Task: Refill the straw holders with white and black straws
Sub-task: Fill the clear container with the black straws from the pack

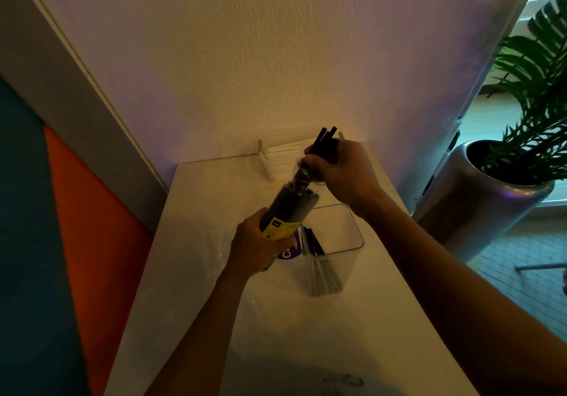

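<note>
Left hand (pixel 260 243): fingers curled round the lower end of a clear plastic-wrapped pack of black straws with a yellow label (pixel 287 211), held tilted above the white tabletop (pixel 199 242), its top leaning away toward the wall.

Right hand (pixel 340 168): fingers closed round a small bunch of loose black straws (pixel 325 141) at the open upper end of the pack; the straw tips stand clear above the fingers.

Left of the table: wall panels in blue and orange, with a grey frame running diagonally upward.

On the table, near the left forearm: crumpled clear plastic film (pixel 245 303), faint against the white surface.

Below the pack: a round purple label with white lettering (pixel 290 250), partly hidden by the left hand; what it is fixed to cannot be told.

Just right of it: a clear square plastic straw holder (pixel 334 242), upright on the table, holding a few black straws against its left side.

At the table's far edge by the wall: a stack of white straws in a light holder (pixel 280 158), partly behind the right hand.

Right of the table: a large rounded metallic planter (pixel 478 199) with a green leafy plant (pixel 534 88).
</note>
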